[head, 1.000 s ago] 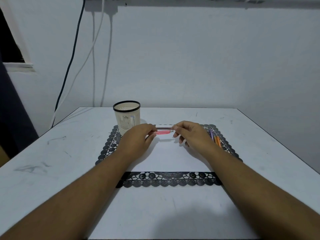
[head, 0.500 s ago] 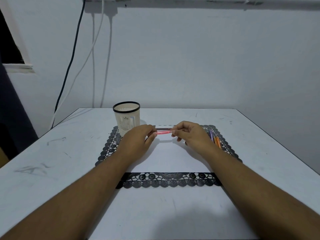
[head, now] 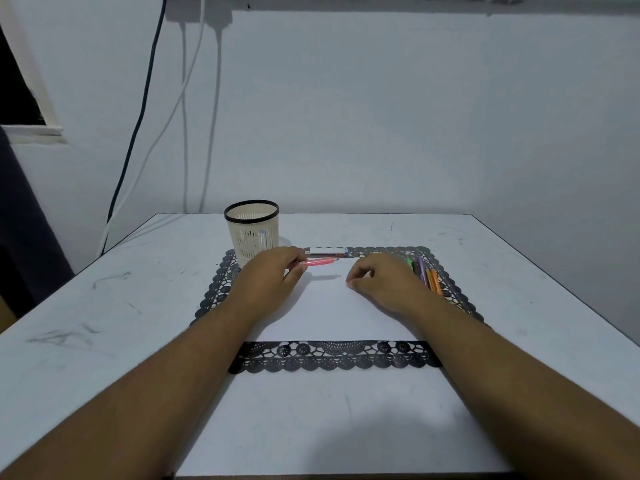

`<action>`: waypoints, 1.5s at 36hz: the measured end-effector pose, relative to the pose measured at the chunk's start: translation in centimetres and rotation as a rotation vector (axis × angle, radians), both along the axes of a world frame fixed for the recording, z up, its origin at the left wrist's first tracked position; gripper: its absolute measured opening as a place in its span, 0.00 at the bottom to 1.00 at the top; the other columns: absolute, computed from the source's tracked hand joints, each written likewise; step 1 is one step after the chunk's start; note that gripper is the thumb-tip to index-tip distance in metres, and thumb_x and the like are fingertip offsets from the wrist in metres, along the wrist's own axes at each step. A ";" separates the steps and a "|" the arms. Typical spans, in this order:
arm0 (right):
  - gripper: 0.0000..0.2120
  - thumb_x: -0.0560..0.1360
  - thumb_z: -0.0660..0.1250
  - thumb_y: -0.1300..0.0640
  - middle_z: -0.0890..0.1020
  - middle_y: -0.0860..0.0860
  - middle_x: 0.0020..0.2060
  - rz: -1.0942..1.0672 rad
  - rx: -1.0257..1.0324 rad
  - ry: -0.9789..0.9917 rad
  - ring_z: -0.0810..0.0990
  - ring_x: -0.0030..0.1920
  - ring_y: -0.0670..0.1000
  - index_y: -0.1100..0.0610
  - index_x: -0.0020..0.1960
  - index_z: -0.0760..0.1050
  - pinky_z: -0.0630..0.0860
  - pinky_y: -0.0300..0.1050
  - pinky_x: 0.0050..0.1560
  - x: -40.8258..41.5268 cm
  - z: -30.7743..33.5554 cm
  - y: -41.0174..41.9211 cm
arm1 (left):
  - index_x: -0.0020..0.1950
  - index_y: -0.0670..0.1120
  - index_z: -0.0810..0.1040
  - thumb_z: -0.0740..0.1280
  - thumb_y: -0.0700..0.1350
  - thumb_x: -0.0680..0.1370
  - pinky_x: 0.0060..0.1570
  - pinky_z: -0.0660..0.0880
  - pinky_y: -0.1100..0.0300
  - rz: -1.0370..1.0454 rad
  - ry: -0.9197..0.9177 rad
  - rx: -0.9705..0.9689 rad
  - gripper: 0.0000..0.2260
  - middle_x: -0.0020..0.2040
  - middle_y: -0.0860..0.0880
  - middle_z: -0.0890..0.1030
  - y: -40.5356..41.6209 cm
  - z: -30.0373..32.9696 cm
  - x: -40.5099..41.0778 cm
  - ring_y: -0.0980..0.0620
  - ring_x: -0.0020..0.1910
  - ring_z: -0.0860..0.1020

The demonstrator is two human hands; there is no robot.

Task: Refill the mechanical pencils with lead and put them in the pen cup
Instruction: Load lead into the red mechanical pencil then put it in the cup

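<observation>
Head view looks down both bare forearms reaching forward over a white placemat with a black lace border [head: 332, 356] on a scuffed white table [head: 104, 306]. The left hand [head: 268, 277] lies palm down over the mat's far left part, its fingers curled round the butt end of a translucent pink mechanical pencil [head: 320, 262], which it holds nearly level just above the mat, tip pointing right. The right hand [head: 379, 280] sits apart from that pencil over the mat's right-centre, knuckles up, fingers curled inward with the thumb and fingertips drawn together low near the mat; whether they pinch something small cannot be told. Just beyond the pink pencil, at the mat's far edge, lies a flat white lead case with a dark end [head: 327, 251]. On the mat's far left corner stands a cream slotted plastic pen cup with a black rim [head: 252, 232], a blue-tipped item visible through its slots, right behind the left hand. Along the mat's right border, partly hidden by the right hand, lies a cluster of green, purple and orange pencils [head: 427, 275]. Beyond the table's left side, dark and white cables [head: 152, 98] hang down the pale wall.
</observation>
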State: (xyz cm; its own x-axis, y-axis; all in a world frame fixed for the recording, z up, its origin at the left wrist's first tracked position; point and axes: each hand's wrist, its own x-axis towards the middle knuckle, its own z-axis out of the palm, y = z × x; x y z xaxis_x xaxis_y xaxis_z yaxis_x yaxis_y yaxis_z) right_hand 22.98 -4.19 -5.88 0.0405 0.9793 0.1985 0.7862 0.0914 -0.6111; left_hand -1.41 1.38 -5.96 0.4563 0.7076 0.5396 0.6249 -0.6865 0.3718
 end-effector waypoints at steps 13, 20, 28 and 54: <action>0.06 0.78 0.73 0.56 0.82 0.41 0.44 -0.039 0.194 0.090 0.78 0.47 0.45 0.45 0.47 0.83 0.70 0.43 0.49 1.1 1.4 0.0 | 0.52 0.47 0.81 0.66 0.44 0.82 0.43 0.70 0.55 -0.040 0.017 -0.010 0.05 0.44 0.54 0.80 -0.6 0.2 0.1 0.53 0.45 0.75; 0.04 0.78 0.74 0.55 0.85 0.42 0.41 0.055 0.199 0.211 0.80 0.45 0.46 0.47 0.46 0.85 0.72 0.35 0.46 0.4 1.7 -0.6 | 0.53 0.47 0.81 0.66 0.42 0.82 0.41 0.67 0.57 -0.055 0.026 0.005 0.04 0.44 0.55 0.79 -0.7 0.1 0.3 0.54 0.43 0.74; 0.05 0.79 0.72 0.54 0.83 0.43 0.41 0.089 0.174 0.106 0.80 0.47 0.51 0.48 0.45 0.84 0.75 0.48 0.50 -0.3 1.4 -0.5 | 0.52 0.48 0.81 0.66 0.43 0.82 0.41 0.67 0.57 -0.069 0.032 0.006 0.04 0.43 0.56 0.78 -0.7 0.1 0.3 0.54 0.43 0.75; 0.06 0.79 0.72 0.57 0.82 0.42 0.39 0.115 0.179 0.166 0.77 0.42 0.43 0.48 0.44 0.81 0.72 0.34 0.44 -0.4 1.4 -0.9 | 0.52 0.48 0.81 0.66 0.43 0.82 0.41 0.70 0.55 -0.081 0.046 0.015 0.04 0.43 0.55 0.78 -0.7 0.1 0.4 0.53 0.42 0.75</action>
State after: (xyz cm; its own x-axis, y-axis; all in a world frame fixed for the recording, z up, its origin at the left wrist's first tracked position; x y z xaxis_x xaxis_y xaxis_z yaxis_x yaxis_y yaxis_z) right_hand 22.56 -5.08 -4.45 -0.0225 0.9290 0.3694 0.6551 0.2928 -0.6965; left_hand -0.99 0.69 -5.90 0.5364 0.6591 0.5271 0.5830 -0.7410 0.3332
